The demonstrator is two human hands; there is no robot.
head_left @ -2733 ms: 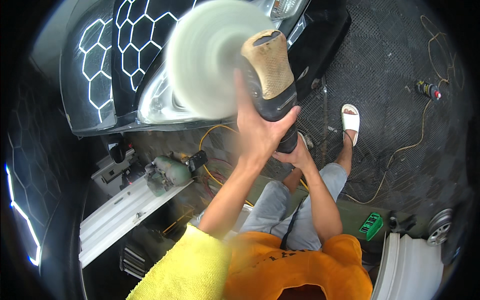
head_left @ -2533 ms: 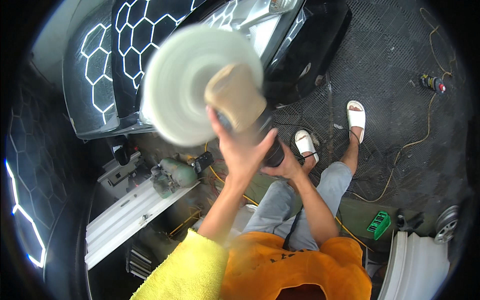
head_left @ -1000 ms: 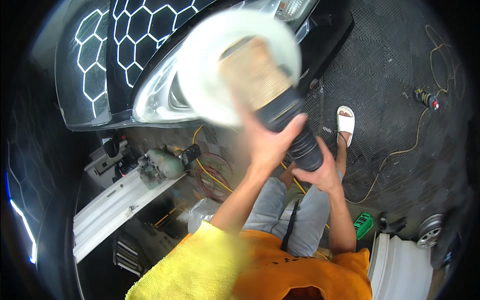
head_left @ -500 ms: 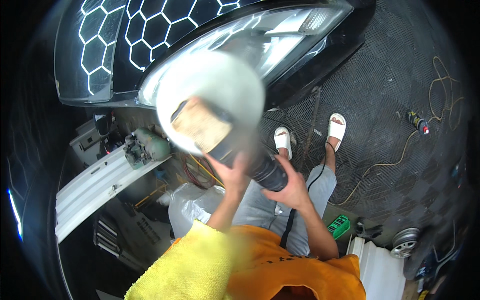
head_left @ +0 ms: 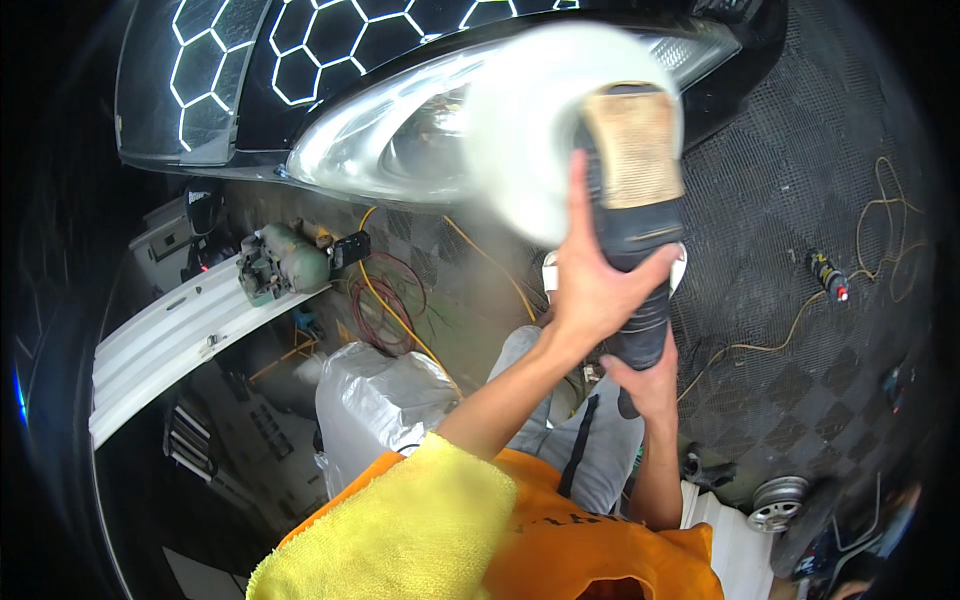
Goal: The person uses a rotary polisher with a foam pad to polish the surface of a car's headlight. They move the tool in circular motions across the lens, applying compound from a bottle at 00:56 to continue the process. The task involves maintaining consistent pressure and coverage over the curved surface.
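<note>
With both hands I hold a black polisher (head_left: 642, 225) that has a tan patch on its head. Its round white pad (head_left: 520, 140), blurred by motion, covers the right part of a car headlight (head_left: 365, 150); full contact cannot be made out. My left hand (head_left: 598, 290) grips the body just behind the head, thumb across the top and a finger stretched along its side. Around the rear handle is closed my right hand (head_left: 648, 378). A yellow towel (head_left: 390, 520) hangs over my left shoulder and upper arm.
The dark car body (head_left: 330, 50) mirrors hexagonal lights. A green compressor tank (head_left: 295, 258), a coiled hose (head_left: 390, 300) and a silver-covered object (head_left: 375, 395) lie on the left. To the right are a cord (head_left: 770, 342), a small bottle (head_left: 828, 275) and a wheel rim (head_left: 778, 503).
The polisher has moved right and upward along the headlight, uncovering its left part. It has also turned, so its body now runs nearly straight away from me. Both hands went with it.
</note>
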